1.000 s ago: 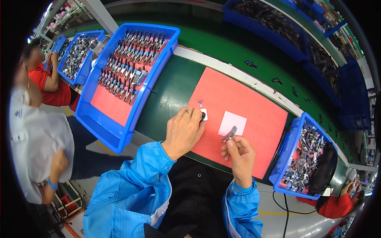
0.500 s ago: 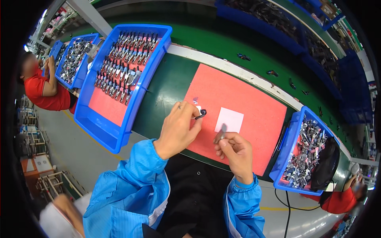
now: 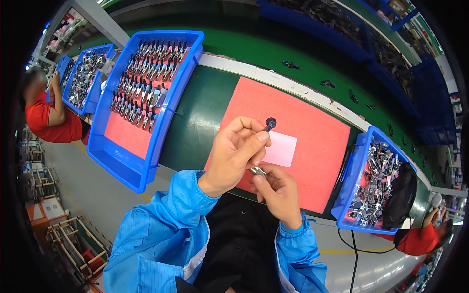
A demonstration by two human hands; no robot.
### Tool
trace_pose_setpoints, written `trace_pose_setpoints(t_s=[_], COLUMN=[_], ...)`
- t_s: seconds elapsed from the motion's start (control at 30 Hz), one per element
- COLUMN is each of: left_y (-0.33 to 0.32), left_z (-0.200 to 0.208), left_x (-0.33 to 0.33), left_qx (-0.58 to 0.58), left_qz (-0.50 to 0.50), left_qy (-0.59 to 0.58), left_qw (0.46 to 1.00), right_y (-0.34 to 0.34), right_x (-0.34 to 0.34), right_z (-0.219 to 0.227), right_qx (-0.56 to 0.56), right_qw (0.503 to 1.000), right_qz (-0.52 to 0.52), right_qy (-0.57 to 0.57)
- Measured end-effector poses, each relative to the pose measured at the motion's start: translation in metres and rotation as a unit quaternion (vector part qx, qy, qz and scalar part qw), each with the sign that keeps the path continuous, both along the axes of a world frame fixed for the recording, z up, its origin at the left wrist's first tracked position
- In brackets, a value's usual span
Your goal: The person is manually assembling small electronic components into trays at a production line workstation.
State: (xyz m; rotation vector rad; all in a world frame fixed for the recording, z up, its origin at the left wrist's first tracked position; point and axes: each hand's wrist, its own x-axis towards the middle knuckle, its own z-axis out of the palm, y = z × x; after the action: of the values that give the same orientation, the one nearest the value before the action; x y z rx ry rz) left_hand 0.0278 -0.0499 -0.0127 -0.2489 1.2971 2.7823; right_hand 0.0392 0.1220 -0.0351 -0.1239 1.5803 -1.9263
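Note:
My left hand (image 3: 238, 155) is above the red mat (image 3: 317, 161), its thumb and fingers pinching a small black part with a round knob end (image 3: 270, 123). The knob points up and away from me. Just below and to the right, my right hand (image 3: 280, 193) grips a small shiny metal piece (image 3: 257, 171) between thumb and fingers. The two hands nearly touch, and the fingers partly hide both parts. A pale pink square sheet (image 3: 282, 151) lies on the mat, partly behind my left hand.
At left, a blue tray (image 3: 166, 115) holds rows of metal-and-black parts (image 3: 141, 90) on red lining. A blue bin (image 3: 351, 180) at right is heaped with loose metal parts (image 3: 373, 185); a black bag (image 3: 401, 198) lies against it. Loose parts are scattered on a green surface beyond the white ledge (image 3: 273, 78).
My left hand has moved right and turned, so the black knob points up over the sheet. My right hand has shifted left and slightly down, bringing the metal piece to my left fingers.

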Motion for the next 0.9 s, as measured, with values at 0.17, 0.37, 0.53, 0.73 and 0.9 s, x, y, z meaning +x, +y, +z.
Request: trace_pose_setpoints(t_s=[0.17,0.37,0.53,0.73,0.9], left_y=[-0.003,-0.021,-0.027,-0.028,-0.031], left_z=[0.002,0.012,0.027,0.032,0.036], left_x=[-0.002,0.010,0.013,0.014,0.011], left_qx=[-0.237,-0.394,-0.460,-0.480,-0.513], left_qz=[0.122,0.110,0.090,0.056,0.025], left_qy=[0.131,0.250,0.274,0.273,0.288], left_qw=[0.955,0.878,0.840,0.832,0.808], right_y=[0.005,0.011,0.013,0.011,0.016], right_x=[-0.008,-0.025,-0.028,-0.029,-0.032], right_z=[0.008,0.039,0.053,0.058,0.056], right_qx=[0.123,0.166,0.206,0.221,0.218], right_qw=[0.973,0.916,0.895,0.874,0.863], right_qz=[-0.086,-0.133,-0.125,-0.106,-0.091], right_qy=[0.174,0.339,0.376,0.419,0.447])
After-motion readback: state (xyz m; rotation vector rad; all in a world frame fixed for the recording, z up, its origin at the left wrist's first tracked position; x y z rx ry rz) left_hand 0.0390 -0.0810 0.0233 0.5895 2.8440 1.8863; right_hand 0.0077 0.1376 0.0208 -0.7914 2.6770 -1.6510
